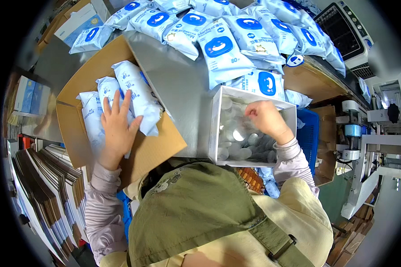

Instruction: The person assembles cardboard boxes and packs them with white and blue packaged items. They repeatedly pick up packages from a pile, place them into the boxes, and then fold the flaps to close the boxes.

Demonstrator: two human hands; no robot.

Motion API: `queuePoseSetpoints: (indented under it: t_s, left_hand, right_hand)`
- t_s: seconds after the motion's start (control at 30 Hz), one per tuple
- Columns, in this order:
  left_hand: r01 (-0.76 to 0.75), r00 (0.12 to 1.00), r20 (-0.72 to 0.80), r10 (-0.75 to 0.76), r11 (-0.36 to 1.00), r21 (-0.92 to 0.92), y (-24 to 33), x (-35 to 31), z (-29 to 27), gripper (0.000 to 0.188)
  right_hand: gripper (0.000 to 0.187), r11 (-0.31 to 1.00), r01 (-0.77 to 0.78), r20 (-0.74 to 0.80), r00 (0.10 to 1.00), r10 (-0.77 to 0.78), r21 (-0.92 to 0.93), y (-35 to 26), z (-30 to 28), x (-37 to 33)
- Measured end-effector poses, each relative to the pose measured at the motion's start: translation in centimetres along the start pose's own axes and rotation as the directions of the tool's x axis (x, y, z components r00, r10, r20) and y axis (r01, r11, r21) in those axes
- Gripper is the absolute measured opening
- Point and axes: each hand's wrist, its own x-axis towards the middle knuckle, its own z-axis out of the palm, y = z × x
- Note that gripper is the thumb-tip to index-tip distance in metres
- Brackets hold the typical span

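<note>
My left hand (117, 127) lies with fingers spread on soft white-and-blue packs of wipes (136, 93) in an open cardboard carton (158, 150). Several of these packs stand side by side in it; my palm partly covers the nearer ones. Over to the right, my right hand (267, 119) is over a white open box (214, 129) of round translucent discs (243, 153). Its fingers are curled together near the far side of the box. Anything between those fingertips is too small or hidden to make out.
A heap of similar packs (220, 46) covers the far side of the metal table (182, 111). A blue basket (309, 138) stands right of the white box. Stacked flat cardboard (49, 196) is at left, a machine (365, 142) at right, a screen device (343, 33) at far right.
</note>
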Motion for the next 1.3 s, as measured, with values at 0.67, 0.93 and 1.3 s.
queuePoseSetpoints:
  t_s: [0.67, 0.93, 1.3]
  left_hand:
    - [0.205, 0.948, 0.254, -0.191, -0.245, -0.948, 6.8, 0.3, -5.6, 0.043]
    - [0.311, 0.8, 0.188, -0.57, 0.126, -0.942, -1.7, -0.9, -3.5, 0.024]
    - [0.464, 0.858, 0.103, -0.503, 0.674, -0.575, -3.1, 0.5, -2.2, 0.019]
  right_hand:
    - [0.025, 0.613, 0.487, -0.257, 0.867, -0.427, 0.622, -20.1, 2.9, 8.2]
    - [0.031, 0.652, 0.745, -0.463, 0.633, -0.621, 0.144, -20.2, 0.9, 8.7]
    - [0.066, 0.574, 0.059, 0.131, 0.95, -0.285, 0.817, -11.7, 6.3, 7.7]
